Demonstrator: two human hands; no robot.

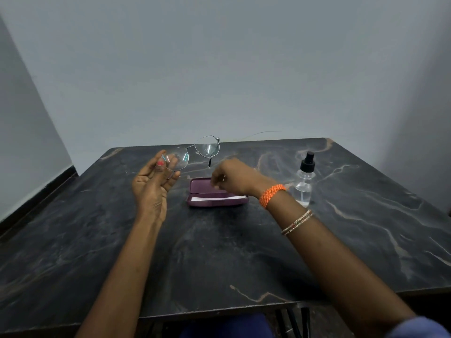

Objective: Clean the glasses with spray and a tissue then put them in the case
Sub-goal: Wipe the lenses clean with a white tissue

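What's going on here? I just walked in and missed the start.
A person holds a pair of glasses up by one lens in the left hand. The right hand reaches over the open purple case, which has something white inside. A spray bottle stands untouched on the dark table.

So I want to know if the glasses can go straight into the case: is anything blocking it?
Yes. The right hand hovers over the open case, and a white tissue lies inside it. The left hand holds the glasses up, left of the case.
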